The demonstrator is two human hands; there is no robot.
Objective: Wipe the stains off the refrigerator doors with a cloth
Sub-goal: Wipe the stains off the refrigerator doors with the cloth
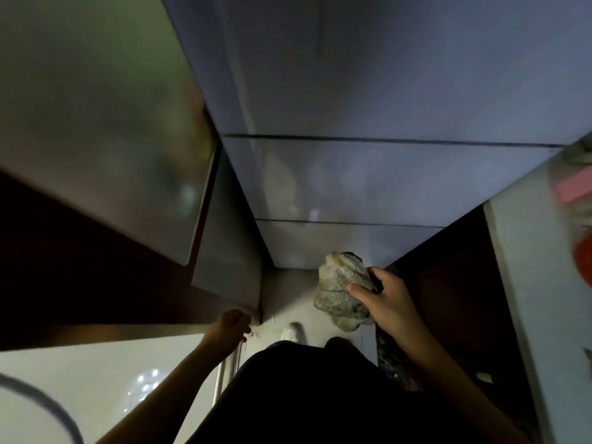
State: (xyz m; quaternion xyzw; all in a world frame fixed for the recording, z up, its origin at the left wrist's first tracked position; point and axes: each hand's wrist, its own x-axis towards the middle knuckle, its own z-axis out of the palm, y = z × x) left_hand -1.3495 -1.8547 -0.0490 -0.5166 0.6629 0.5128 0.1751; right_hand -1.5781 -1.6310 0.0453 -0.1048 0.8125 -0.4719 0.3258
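Pinching the bunched cloth [344, 291] between thumb and fingers, my right hand [389, 302] holds it low, near the bottom panel of the refrigerator doors [352, 174], seemingly just off the surface. My left hand [230, 328] is curled loosely at the corner of the counter [96, 373] on the left; it appears to grip nothing. From the head view, I judge wiping is in hand. For a clean pass I flatten the wad against the panel, press evenly, and stroke across each smeared patch, overlapping strokes and working panel by panel.

Refrigerator doors [368, 174] ahead, cabinet [96, 123] left, counter [525, 251] right, cloth [342, 293] before the lowest door
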